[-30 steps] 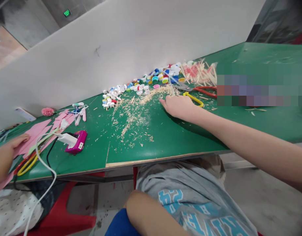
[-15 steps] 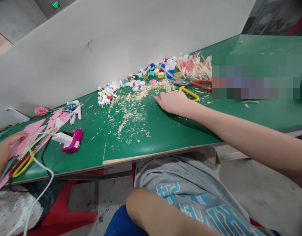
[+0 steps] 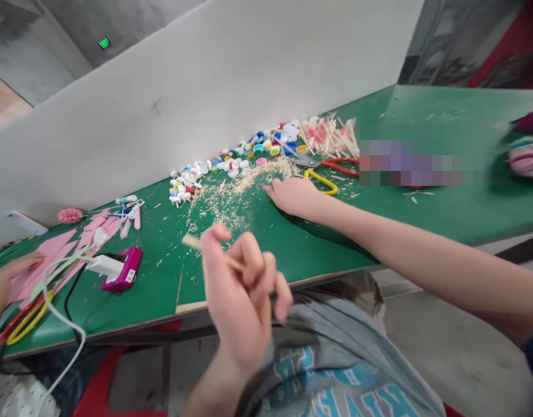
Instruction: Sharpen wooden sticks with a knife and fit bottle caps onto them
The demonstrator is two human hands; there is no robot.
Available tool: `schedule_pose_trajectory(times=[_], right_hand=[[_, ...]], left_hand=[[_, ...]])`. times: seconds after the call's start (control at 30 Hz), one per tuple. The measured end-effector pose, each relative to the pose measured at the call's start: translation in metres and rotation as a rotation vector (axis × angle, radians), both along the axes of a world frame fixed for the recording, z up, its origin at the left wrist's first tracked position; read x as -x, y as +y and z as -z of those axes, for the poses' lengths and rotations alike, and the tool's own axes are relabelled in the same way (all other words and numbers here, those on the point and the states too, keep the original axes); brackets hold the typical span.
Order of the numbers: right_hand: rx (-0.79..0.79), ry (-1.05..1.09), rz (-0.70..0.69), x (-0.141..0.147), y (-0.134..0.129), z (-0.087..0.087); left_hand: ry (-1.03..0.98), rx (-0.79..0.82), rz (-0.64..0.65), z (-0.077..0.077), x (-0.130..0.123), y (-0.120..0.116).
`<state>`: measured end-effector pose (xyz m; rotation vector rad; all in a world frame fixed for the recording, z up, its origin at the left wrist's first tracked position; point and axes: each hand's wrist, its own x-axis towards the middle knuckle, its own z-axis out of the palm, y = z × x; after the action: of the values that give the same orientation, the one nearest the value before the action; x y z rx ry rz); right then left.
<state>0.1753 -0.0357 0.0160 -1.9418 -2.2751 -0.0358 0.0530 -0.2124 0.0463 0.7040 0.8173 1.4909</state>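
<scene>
My left hand is raised in front of the table edge, palm side toward me, fingers curled. Between its thumb and fingers is a thin pale wooden stick, its end poking out to the left. On the green table, my right hand lies back up with the fingers bent under, so whatever they hold is hidden. Pale wood shavings spread to its left. Scissors with red and yellow handles lie just behind it.
Bottle caps and a pile of wooden sticks line the white partition. A magenta power adapter with a white cable stands left. Another person's hand rests on pink paper. A pixelated patch hides part of the right side.
My left hand has come up into view with the wooden stick. The right hand stays by the shavings and scissors. The view has tilted slightly up and shifted right.
</scene>
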Motion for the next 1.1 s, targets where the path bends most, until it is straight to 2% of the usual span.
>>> schedule_pose_trajectory(times=[0.07, 0.17, 0.27, 0.37, 0.53, 0.63, 0.8, 0.93, 1.1], right_hand=[[-0.019, 0.014, 0.0, -0.001, 0.002, 0.0], [-0.047, 0.038, -0.008, -0.002, 0.003, -0.003], [-0.085, 0.074, -0.027, -0.001, 0.001, -0.007], [-0.113, 0.114, -0.085, 0.0, 0.0, -0.009], [-0.119, 0.157, -0.198, 0.001, -0.002, -0.01], [-0.12, 0.17, -0.222, 0.002, -0.002, -0.01], [-0.154, 0.186, -0.164, 0.003, 0.0, -0.009], [-0.166, 0.191, -0.121, 0.003, 0.001, -0.009], [-0.146, 0.178, -0.208, 0.005, -0.003, -0.01]], left_hand=[[0.159, -0.027, 0.042, -0.009, 0.002, 0.041], [0.551, 0.086, 0.155, -0.009, 0.016, 0.096], [0.646, 0.135, 0.217, 0.0, 0.029, 0.136], [0.682, 0.128, 0.298, 0.008, 0.034, 0.158], [0.629, 0.053, 0.437, 0.011, 0.031, 0.16], [0.581, 0.011, 0.474, 0.015, 0.029, 0.156], [0.531, 0.03, 0.456, 0.03, 0.025, 0.161], [0.483, -0.016, 0.404, 0.039, 0.024, 0.165], [0.463, -0.046, 0.337, 0.043, 0.026, 0.165]])
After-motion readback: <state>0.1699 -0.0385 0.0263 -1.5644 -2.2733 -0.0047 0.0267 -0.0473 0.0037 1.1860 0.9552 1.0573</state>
